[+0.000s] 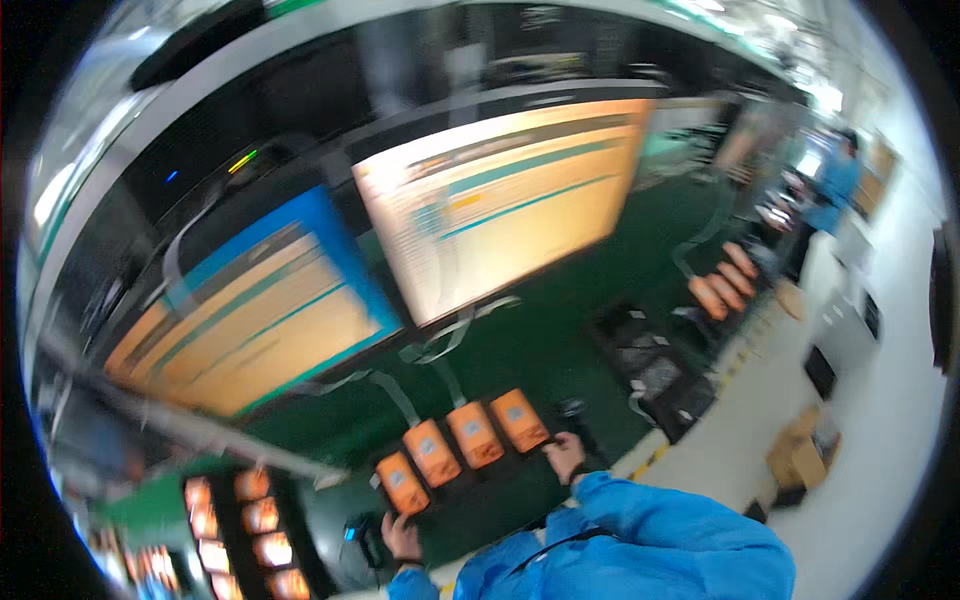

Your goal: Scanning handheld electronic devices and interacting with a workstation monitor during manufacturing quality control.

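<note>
Several orange box-shaped devices stand in a slanting row on a dark surface in front of me, each with a pale label. By the lower end of the leftmost orange device [402,484] is my left hand [402,538], its fingers spread and nothing visible in them. My right hand [565,458] is beside the lower corner of the rightmost orange device [519,421]. Blur hides whether those fingers grip the dark edge there. Flat grey cables run up from the middle orange devices [432,453] toward the monitors.
Two lit monitors, a large one [510,190] and a left one [255,310], stand over the green bench mat [560,330]. Black trays with orange devices [262,516] lie at lower left. Right are a black case [655,375], more orange devices [722,288], cardboard boxes [800,450] and a person in blue [835,185].
</note>
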Tool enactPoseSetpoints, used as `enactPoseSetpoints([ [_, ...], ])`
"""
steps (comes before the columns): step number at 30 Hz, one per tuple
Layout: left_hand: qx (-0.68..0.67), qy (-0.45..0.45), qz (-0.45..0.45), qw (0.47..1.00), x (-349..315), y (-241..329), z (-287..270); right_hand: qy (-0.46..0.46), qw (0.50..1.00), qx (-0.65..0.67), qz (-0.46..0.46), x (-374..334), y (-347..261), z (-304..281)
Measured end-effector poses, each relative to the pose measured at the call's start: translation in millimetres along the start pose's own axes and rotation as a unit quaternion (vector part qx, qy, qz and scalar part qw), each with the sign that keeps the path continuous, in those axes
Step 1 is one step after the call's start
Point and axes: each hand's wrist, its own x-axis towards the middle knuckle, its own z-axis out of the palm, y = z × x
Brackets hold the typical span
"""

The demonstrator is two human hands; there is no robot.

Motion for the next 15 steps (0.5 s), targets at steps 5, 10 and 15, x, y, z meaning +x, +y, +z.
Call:
enactPoseSetpoints([
  [5,-0.187,0.159,-0.227,0.942,-51.2,13.5,3.8,-0.053,0.97,0.236,0.011,-6.8,37.0,-17.1],
  [10,-0.094,0.213,-0.203,0.951,-119.4,-54.6,-12.7,-0.254,0.927,0.153,0.229,6.8,64.8,-40.1],
  [15,-0.118,0.289,-0.384,0.869,-180.8,-58.3,-45.8,-0.385,0.902,0.006,0.195,-23.1,25.5,-22.8],
])
